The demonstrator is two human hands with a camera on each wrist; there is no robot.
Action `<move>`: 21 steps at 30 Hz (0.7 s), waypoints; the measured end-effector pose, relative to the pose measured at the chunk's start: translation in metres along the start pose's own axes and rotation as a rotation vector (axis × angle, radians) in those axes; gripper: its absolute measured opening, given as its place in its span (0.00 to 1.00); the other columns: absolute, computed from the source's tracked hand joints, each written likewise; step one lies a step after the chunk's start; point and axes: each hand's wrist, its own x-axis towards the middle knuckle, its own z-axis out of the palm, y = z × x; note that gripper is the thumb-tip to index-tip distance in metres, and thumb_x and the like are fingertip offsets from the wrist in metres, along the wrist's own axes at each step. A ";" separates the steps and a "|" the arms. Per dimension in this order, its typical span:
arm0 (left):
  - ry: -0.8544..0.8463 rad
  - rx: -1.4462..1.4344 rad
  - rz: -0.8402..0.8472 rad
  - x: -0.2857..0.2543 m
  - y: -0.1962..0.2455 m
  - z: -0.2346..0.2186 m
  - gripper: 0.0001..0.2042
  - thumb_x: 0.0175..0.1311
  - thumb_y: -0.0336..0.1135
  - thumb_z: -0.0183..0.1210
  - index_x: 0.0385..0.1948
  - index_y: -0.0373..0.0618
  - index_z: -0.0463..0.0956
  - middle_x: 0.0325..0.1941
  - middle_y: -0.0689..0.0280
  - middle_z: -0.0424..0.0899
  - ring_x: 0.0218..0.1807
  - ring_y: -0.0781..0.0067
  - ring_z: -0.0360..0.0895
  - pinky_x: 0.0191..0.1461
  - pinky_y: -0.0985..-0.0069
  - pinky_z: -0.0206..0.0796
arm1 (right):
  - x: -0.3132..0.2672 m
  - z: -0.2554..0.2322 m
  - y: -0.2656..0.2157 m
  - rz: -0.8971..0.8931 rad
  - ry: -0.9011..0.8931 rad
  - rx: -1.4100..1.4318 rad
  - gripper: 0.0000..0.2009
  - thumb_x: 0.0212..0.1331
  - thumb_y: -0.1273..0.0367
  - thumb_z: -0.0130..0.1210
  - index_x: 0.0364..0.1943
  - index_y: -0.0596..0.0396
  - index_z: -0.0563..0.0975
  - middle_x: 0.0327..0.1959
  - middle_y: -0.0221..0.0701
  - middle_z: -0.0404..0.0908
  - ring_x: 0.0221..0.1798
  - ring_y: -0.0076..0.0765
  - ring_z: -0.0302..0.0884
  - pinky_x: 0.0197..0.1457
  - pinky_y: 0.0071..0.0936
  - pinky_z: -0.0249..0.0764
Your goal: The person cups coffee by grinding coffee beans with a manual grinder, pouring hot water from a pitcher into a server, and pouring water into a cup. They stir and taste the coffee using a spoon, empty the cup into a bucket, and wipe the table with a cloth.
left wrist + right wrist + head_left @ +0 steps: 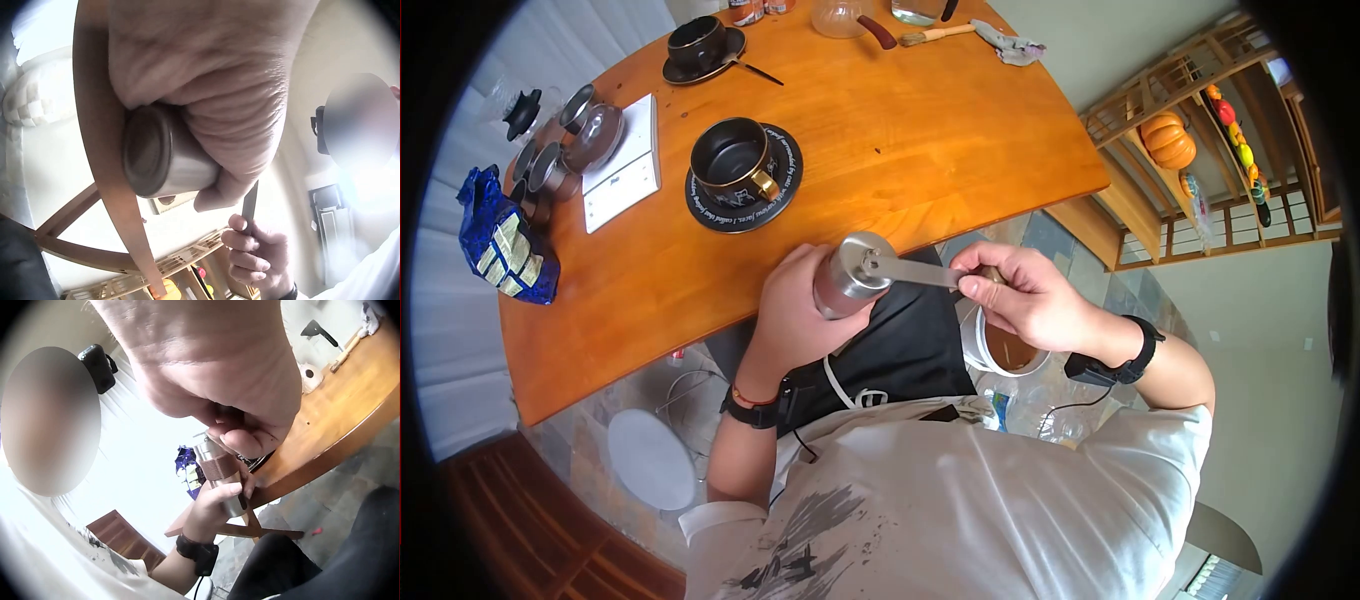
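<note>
A silver hand coffee grinder [858, 268] with a ribbed brown band [220, 467] is held over my lap at the table's front edge. My left hand [792, 308] wraps round its body, and its base shows below the palm in the left wrist view. From the lid a flat metal crank [920, 274] reaches to the right. At its end my right hand [1040, 300] grips the knob [992, 272] between thumb and fingers. Most of the knob is hidden by those fingers. Just beyond the grinder, a black cup [730, 160] stands on a black saucer [765, 205] with white lettering.
Another black cup [696, 45] with saucer and spoon stands farther back on the wooden table [920, 130]. At left are a white scale [622, 165], a glass server [595, 138] and a blue bag [505, 235]. A brush [935, 36] lies at the back. Below my right hand is a bucket [1012, 350] of brown liquid.
</note>
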 end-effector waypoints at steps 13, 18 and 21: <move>-0.061 0.060 -0.010 -0.004 -0.006 -0.003 0.19 0.46 0.29 0.73 0.42 0.42 0.82 0.38 0.60 0.85 0.40 0.60 0.83 0.46 0.67 0.73 | 0.005 -0.004 0.002 -0.158 0.029 -0.288 0.10 0.74 0.69 0.54 0.48 0.63 0.81 0.27 0.24 0.78 0.31 0.17 0.67 0.37 0.22 0.68; -0.021 -0.112 -0.023 -0.008 -0.006 -0.004 0.20 0.42 0.29 0.75 0.40 0.41 0.81 0.37 0.59 0.87 0.40 0.62 0.86 0.46 0.71 0.75 | 0.016 -0.003 0.008 -0.171 -0.059 -0.201 0.08 0.74 0.72 0.54 0.48 0.62 0.81 0.40 0.28 0.84 0.43 0.19 0.73 0.48 0.22 0.70; -0.080 -0.224 -0.057 -0.021 0.003 -0.014 0.24 0.37 0.31 0.76 0.42 0.40 0.80 0.38 0.54 0.86 0.41 0.52 0.86 0.46 0.69 0.76 | 0.012 0.008 0.001 -0.223 -0.027 -0.157 0.07 0.74 0.71 0.54 0.44 0.60 0.80 0.28 0.25 0.76 0.36 0.16 0.68 0.41 0.20 0.68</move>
